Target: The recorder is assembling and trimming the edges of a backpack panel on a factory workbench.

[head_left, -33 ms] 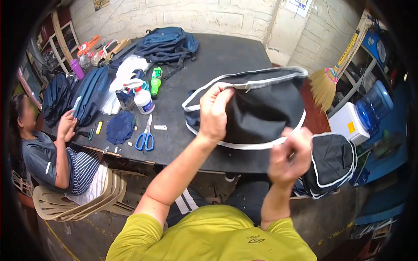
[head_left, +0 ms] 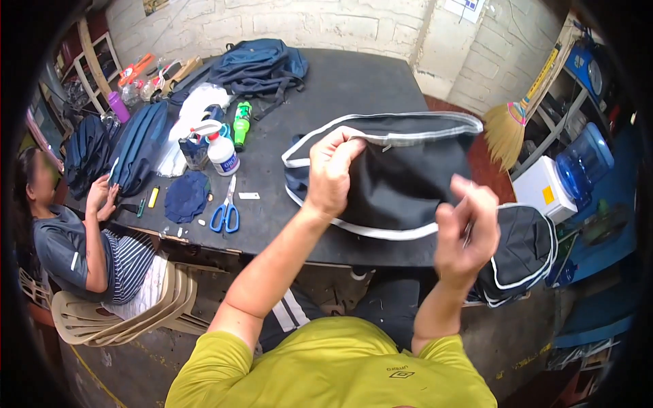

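A black bag body (head_left: 408, 183) with white edge binding lies over the table's front right part, its mouth gaping. My left hand (head_left: 331, 170) is closed in a pinch on the upper bound edge, where a small pale end sticks out beside the fingers. My right hand (head_left: 469, 231) hovers by the bag's lower right side, fingers curled, index and thumb raised. A small shiny thing shows in its palm, too little to make out. Under and beyond this hand sits another black bag (head_left: 524, 245) with white binding.
Blue-handled scissors (head_left: 224, 214), a round dark blue cloth (head_left: 188, 197), a white spray bottle (head_left: 222, 155) and a green bottle (head_left: 242, 126) stand or lie at left. Dark blue backpacks (head_left: 262, 68) lie farther back. A seated person (head_left: 88, 224) handles a backpack at left. A broom (head_left: 507, 132) leans at right.
My right hand has moved up and slightly right, its fingers spreading a little. My left hand keeps its pinch on the edge. The bag's lower edge has sunk slightly.
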Motion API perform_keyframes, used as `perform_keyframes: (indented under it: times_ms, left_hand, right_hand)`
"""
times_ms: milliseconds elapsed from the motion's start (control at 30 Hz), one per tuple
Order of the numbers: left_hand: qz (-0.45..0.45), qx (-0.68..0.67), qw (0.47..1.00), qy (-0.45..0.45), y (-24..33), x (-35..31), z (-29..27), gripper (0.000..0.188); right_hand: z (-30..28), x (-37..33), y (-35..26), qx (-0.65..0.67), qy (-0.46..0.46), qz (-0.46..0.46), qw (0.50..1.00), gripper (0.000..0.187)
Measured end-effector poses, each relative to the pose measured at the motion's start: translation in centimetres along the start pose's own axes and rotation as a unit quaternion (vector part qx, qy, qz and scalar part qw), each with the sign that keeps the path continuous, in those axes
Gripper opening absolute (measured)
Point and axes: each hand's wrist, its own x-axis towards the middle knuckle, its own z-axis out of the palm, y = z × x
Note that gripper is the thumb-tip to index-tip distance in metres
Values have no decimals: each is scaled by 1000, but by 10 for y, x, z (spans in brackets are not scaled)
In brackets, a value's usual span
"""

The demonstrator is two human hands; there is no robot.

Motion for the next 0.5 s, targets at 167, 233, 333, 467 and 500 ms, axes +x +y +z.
perform_keyframes:
  times_ms: [167,233,333,467,500]
  left_hand:
    - [-5,218,960,-177,0,3,-44,12]
    - [43,267,950,-158,-12,1,-64,10]
    - [70,376,915,-126,-27,-10,-102,7]
    - [262,526,809,13,-8,-42,-93,18]
    - [270,536,799,41,-2,-54,-92,19]
  right_hand:
    - [16,27,46,30,-296,-7,955,23]
    - [44,-3,62,193,-399,163,881,16]
    - [75,-48,73,338,-405,337,780,10]
    - [104,-79,75,350,-325,352,805,13]
    - [108,-81,74,379,-297,383,789,14]
